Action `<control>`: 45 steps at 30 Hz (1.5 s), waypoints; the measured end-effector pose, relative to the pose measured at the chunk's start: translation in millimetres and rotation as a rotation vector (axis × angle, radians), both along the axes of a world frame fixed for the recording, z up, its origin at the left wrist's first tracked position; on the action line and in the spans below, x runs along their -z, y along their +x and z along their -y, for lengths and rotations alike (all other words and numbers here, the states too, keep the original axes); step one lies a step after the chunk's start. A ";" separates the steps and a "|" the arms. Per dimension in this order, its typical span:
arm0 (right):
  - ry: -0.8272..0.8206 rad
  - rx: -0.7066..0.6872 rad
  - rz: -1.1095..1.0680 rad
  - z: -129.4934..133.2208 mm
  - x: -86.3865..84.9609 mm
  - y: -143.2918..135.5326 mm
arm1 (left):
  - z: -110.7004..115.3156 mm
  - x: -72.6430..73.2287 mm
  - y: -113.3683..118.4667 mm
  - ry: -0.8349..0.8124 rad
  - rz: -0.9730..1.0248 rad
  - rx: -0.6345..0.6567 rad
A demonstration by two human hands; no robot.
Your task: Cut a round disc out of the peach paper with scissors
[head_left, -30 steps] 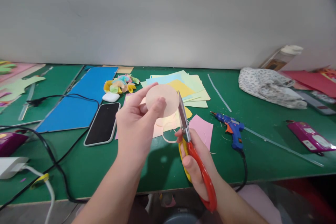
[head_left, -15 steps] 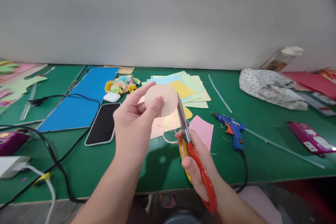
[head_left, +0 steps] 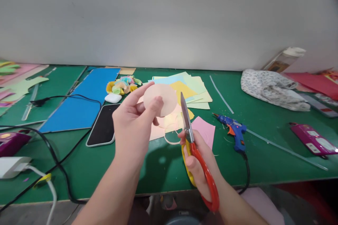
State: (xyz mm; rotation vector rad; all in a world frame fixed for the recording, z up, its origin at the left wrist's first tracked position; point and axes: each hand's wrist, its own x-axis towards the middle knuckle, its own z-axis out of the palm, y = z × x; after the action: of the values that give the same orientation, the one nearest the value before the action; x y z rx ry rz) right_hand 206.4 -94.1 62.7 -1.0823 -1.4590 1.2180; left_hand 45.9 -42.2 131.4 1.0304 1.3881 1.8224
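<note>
Paper disc (head_left: pixel 167 95): one, pale peach, round, flat, raised in the left hand (head_left: pixel 130 123). Scissors (head_left: pixel 189 132): one pair, red and yellow handles, metal blades together, tips upward, in the right hand (head_left: pixel 198 165).

1. Looks out from the head, forward and a bit down.
2. Faces the wall (head_left: pixel 169 24) up top, with the table (head_left: pixel 100 168) below.
3. Sits close to the left hand (head_left: pixel 132 119), right hand (head_left: pixel 202 163), disc (head_left: pixel 167 100) and scissors (head_left: pixel 188 126), near the middle.
4. Takes in the table from side to side, with its near edge low down.
</note>
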 end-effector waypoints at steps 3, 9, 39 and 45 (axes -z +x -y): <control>-0.027 -0.018 -0.097 -2.7 2.8 -0.6 | 0.0 3.5 1.8 -0.017 0.037 0.021; -0.038 -0.009 -0.160 -7.9 3.0 4.3 | 2.1 10.8 12.5 -0.061 0.084 0.218; 0.094 -0.047 -0.071 -12.5 1.1 3.8 | 9.8 6.4 30.4 -0.080 -0.001 0.230; 0.092 -0.044 -0.097 -11.5 0.7 3.6 | 11.2 8.5 30.4 -0.085 0.017 0.230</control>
State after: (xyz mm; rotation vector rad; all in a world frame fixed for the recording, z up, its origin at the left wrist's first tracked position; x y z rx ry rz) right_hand 209.9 -82.6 62.1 -0.9214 -1.4566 1.2047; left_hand 76.3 -53.4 122.9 1.0801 1.2693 1.5883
